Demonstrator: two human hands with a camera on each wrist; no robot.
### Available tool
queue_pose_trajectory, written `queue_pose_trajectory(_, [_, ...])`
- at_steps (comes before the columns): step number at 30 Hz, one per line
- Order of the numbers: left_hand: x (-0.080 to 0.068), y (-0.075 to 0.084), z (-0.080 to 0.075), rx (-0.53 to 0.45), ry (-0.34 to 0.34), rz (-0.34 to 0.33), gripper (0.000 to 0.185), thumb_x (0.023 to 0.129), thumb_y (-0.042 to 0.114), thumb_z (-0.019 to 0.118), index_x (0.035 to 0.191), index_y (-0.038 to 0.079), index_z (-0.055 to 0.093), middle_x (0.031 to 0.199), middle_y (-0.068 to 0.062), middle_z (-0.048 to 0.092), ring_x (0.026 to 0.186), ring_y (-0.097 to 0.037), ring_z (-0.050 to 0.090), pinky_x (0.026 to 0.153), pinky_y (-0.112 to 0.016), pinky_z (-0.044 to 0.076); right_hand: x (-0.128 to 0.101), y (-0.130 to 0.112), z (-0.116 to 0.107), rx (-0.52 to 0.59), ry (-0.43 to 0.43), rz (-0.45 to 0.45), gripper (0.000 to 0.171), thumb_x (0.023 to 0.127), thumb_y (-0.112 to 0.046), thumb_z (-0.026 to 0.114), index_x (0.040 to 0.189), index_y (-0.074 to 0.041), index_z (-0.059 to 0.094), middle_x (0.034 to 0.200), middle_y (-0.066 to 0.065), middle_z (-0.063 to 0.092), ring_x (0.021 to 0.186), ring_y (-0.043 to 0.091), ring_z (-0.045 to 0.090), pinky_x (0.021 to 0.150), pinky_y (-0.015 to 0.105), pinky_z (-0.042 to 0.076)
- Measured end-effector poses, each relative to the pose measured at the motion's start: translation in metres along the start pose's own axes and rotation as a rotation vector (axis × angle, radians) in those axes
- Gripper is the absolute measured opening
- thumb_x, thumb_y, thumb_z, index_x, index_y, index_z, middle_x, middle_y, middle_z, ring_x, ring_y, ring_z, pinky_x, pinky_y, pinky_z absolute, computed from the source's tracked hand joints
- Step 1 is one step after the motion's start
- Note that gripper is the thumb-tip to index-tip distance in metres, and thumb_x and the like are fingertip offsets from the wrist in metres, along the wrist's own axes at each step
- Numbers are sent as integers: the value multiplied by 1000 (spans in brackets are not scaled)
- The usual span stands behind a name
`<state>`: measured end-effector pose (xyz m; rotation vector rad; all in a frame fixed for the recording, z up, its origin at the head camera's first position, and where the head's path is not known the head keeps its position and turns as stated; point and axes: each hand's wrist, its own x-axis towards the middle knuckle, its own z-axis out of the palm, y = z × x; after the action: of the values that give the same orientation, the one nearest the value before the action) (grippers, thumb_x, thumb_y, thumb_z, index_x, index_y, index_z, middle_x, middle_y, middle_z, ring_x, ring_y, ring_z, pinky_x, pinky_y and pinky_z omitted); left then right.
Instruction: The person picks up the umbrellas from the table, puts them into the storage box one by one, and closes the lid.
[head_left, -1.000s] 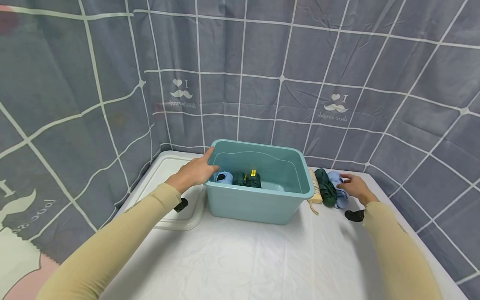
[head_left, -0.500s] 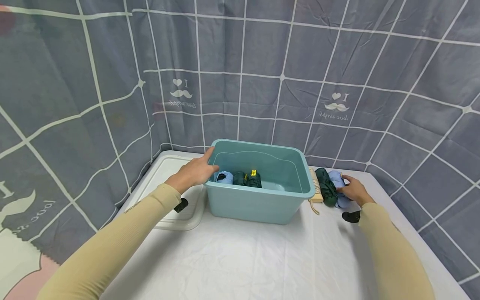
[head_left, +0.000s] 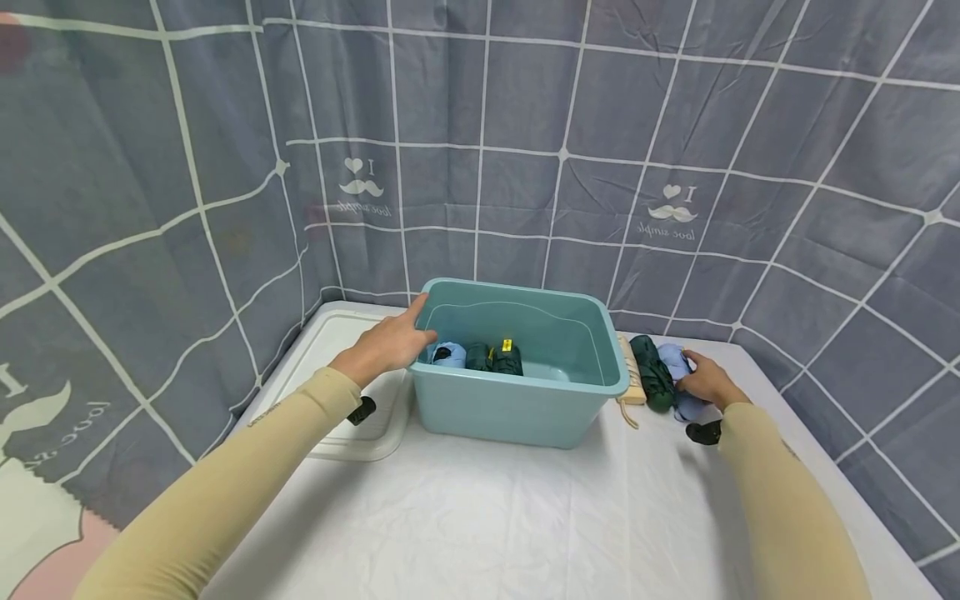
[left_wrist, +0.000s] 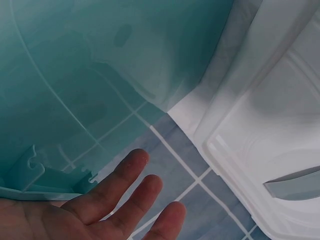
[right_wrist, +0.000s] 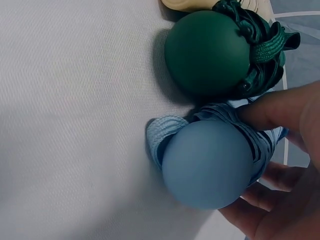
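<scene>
On the right, my right hand [head_left: 708,379] grips a folded light-blue umbrella [right_wrist: 207,165] lying on the table, thumb on one side and fingers on the other. Its rounded handle end and wrist strap face the right wrist camera. A folded dark-green umbrella [right_wrist: 207,52] lies against it, and a cream folded umbrella [head_left: 632,375] lies beyond that, beside the bin. My left hand [head_left: 390,343] rests at the left rim of a teal plastic bin [head_left: 510,408]. Its fingers stretch outside the wall in the left wrist view.
Inside the bin, at its left, sit a light-blue bundle [head_left: 448,356] and two dark-green ones [head_left: 507,361]. A white lid [head_left: 322,333] lies left of the bin on the white-covered table [head_left: 495,517]. Grey checked curtains [head_left: 517,192] stand behind and on both sides.
My right hand has moved slightly left and closed its fingers around the light-blue umbrella on the table. The left hand and the bin have stayed in place.
</scene>
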<state>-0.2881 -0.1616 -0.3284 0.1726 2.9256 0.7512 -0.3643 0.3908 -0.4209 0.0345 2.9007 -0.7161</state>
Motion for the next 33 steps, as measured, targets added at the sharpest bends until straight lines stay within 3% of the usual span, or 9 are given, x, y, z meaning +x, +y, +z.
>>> queue_pose_trajectory(3, [0, -1, 0, -4, 3, 3, 82, 99, 45, 43, 164, 27, -4, 153, -21, 46, 132, -41, 53, 102, -61, 43, -1, -1, -3, 2, -30, 12, 88, 84, -15, 61, 155, 10, 14, 144, 45, 33, 100, 43, 57, 67, 38, 54])
queue_pose_trajectory(10, [-1, 0, -1, -3, 3, 4, 82, 99, 45, 43, 164, 26, -4, 150, -21, 50, 128, -40, 56, 100, -60, 44, 0, -2, 0, -23, -20, 23, 88, 87, -16, 62, 156, 10, 12, 148, 46, 27, 113, 50, 49, 94, 56, 48])
queue_pose_trajectory(16, [1, 0, -1, -10, 3, 2, 82, 98, 45, 43, 164, 27, -4, 155, -21, 44, 134, -41, 51, 103, -61, 42, 2, 2, 2, 14, -7, 28, 87, 87, -14, 59, 156, 10, 10, 151, 46, 22, 126, 56, 39, 106, 64, 38])
queue_pose_trajectory(23, [1, -1, -1, 1, 1, 9, 82, 100, 46, 43, 164, 26, -4, 149, -21, 50, 127, -40, 57, 99, -60, 45, -1, 4, -1, 63, -10, 60, 88, 86, -12, 58, 157, 8, 10, 151, 45, 23, 114, 49, 44, 97, 59, 44])
queue_pose_trajectory(33, [3, -3, 0, -12, -4, 12, 82, 100, 47, 43, 163, 27, -6, 146, -21, 53, 122, -38, 59, 97, -59, 46, -12, 11, -5, 65, 20, 33, 86, 86, -11, 60, 156, 10, 14, 149, 45, 26, 126, 54, 40, 106, 65, 37])
